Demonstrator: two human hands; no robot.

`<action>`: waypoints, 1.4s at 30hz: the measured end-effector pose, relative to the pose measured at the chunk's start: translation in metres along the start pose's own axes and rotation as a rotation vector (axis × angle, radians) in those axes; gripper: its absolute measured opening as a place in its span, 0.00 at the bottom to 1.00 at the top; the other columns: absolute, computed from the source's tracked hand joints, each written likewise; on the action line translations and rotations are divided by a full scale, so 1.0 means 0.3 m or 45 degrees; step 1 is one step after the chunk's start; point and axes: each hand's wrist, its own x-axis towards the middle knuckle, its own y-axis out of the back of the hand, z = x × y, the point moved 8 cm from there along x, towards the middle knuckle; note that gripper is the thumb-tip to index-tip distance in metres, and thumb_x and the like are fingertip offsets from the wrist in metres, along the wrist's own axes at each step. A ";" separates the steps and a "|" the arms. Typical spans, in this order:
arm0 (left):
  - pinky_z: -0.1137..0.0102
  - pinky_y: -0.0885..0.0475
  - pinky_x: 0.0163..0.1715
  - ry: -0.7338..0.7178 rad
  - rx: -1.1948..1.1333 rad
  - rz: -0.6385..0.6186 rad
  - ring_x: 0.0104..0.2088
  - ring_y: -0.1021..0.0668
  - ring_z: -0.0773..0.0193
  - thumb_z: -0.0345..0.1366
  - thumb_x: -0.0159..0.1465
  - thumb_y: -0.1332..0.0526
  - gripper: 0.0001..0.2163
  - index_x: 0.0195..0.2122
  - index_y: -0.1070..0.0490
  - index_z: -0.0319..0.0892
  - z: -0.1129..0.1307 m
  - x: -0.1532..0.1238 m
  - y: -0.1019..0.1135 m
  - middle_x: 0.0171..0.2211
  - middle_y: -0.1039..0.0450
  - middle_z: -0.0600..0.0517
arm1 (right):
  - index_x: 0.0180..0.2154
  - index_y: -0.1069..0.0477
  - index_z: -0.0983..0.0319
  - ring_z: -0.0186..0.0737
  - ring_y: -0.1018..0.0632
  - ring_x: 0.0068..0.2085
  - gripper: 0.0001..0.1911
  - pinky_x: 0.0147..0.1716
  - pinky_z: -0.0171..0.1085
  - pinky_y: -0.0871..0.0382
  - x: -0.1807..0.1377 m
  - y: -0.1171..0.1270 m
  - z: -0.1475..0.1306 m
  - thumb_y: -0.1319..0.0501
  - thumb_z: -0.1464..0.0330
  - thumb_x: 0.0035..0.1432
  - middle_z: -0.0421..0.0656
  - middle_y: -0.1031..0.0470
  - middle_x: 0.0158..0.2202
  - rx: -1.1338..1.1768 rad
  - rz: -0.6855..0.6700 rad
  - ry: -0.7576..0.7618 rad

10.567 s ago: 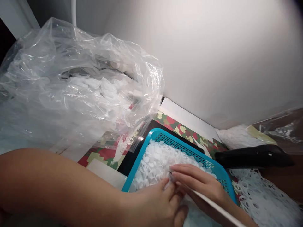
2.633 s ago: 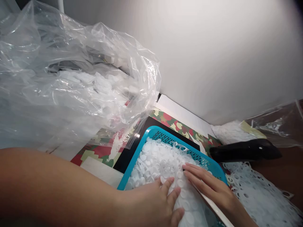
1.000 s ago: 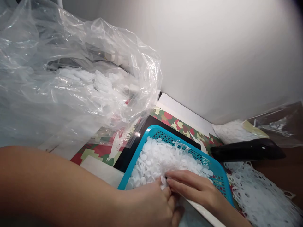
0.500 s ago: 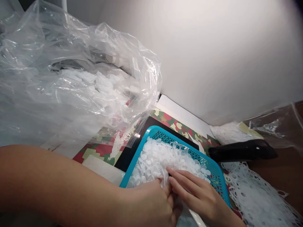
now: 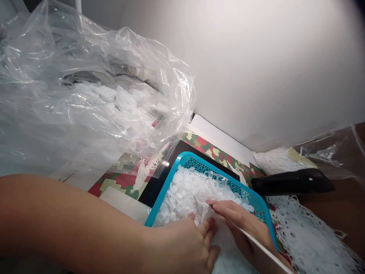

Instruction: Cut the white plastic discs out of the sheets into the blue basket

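A teal plastic basket (image 5: 159,203) stands before me, heaped with small white translucent discs (image 5: 182,186). Over its near side, my left hand (image 5: 189,243) bends its fingers around a thin translucent plastic sheet (image 5: 225,247). Across from it, my right hand (image 5: 246,222) has its fingers pressed together at the sheet's upper part, partly behind the sheet's pale edge strip. Round outlines show where the sheet lies over the discs. My right thumb is hidden.
At the left lies a big clear plastic bag (image 5: 94,114) with white pieces inside. Right of the basket are a black handle-like object (image 5: 292,182) and a pile of sheets with round holes (image 5: 313,236). A white wall (image 5: 256,76) rises behind.
My right hand has turned and shifted slightly up and right; the sheet's edge strip now crosses in front of it. My left fingers have loosened a little, staying at the sheet.
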 end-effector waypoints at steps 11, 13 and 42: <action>0.60 0.31 0.47 0.014 0.099 0.075 0.53 0.27 0.50 0.34 0.62 0.46 0.20 0.54 0.29 0.35 -0.005 -0.006 0.017 0.51 0.26 0.40 | 0.49 0.33 0.62 0.39 0.20 0.45 0.15 0.42 0.33 0.24 0.001 0.030 0.001 0.49 0.75 0.63 0.47 0.21 0.44 0.001 0.073 -0.048; 0.57 0.34 0.50 0.002 0.114 0.075 0.53 0.28 0.48 0.35 0.62 0.46 0.20 0.54 0.29 0.34 -0.012 -0.004 0.041 0.51 0.27 0.40 | 0.49 0.33 0.63 0.37 0.21 0.46 0.14 0.43 0.31 0.25 0.001 0.022 0.006 0.49 0.76 0.63 0.47 0.22 0.44 0.025 0.042 -0.048; 0.75 0.31 0.32 0.900 -1.713 0.430 0.33 0.26 0.69 0.34 0.62 0.38 0.11 0.42 0.39 0.45 -0.365 -0.056 0.110 0.30 0.30 0.58 | 0.46 0.28 0.62 0.33 0.24 0.48 0.13 0.47 0.28 0.29 0.044 0.113 0.007 0.44 0.76 0.60 0.44 0.25 0.45 0.197 0.229 -0.036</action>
